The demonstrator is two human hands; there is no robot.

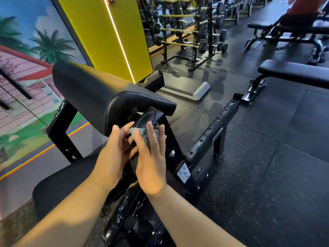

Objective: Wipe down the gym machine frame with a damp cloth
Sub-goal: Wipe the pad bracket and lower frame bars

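progress: looks underway, wiped parts indistinguishable | cloth: bunched at centre of frame, against machine frame upright below arm pad | right grip: fingers straight, pressing cloth | left grip: loose fingers touching cloth | left: lower rails, likely

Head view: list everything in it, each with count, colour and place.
cloth: one, grey-blue, against the frame under the pad
frame: one, black, centre
pad: one, black, above the hands
seat: one, black, lower left
benches: two, black, right
barbell rack: one, black and yellow, top centre
step: one, grey, floor by the rack
floor: black speckled mats
mural: one, multicoloured, left wall
panel: one, yellow, behind the pad
person: one, red top, top right corner
left hand: one, at the cloth's left edge
right hand: one, fingers straight, pressing the cloth
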